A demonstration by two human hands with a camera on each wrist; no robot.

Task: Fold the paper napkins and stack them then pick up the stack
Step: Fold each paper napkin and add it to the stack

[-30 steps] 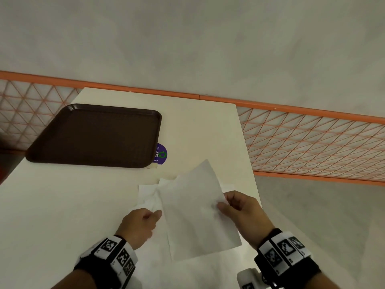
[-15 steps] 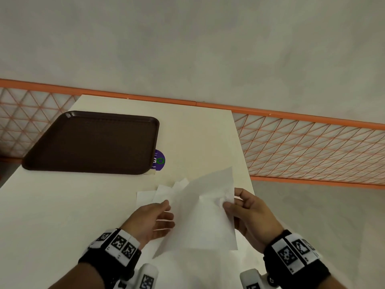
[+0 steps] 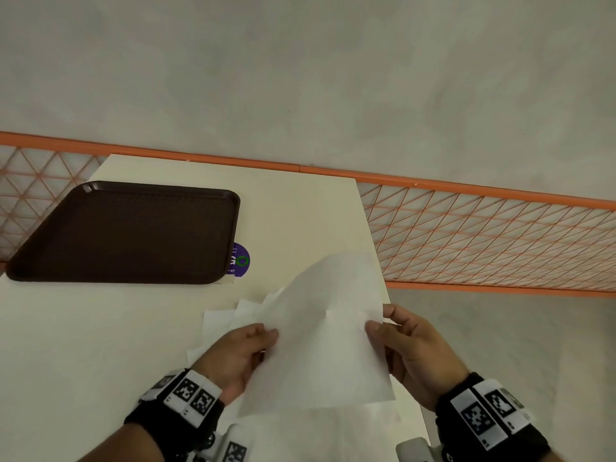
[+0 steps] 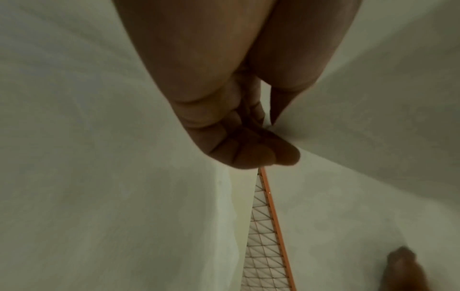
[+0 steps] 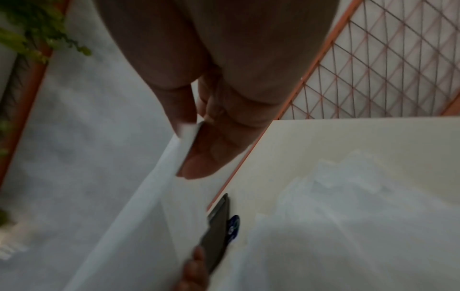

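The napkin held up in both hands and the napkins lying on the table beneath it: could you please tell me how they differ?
The held napkin is lifted off the table, pinched by the left hand and right hand; the napkins on the table lie untouched. The held napkin is a single spread sheet, tilted and slightly creased; the napkins on the table overlap in a loose, uneven pile. Both are plain white paper.

Black wristbands [image 3: 173, 418] on both wrists; white tags with black square-code markings on them
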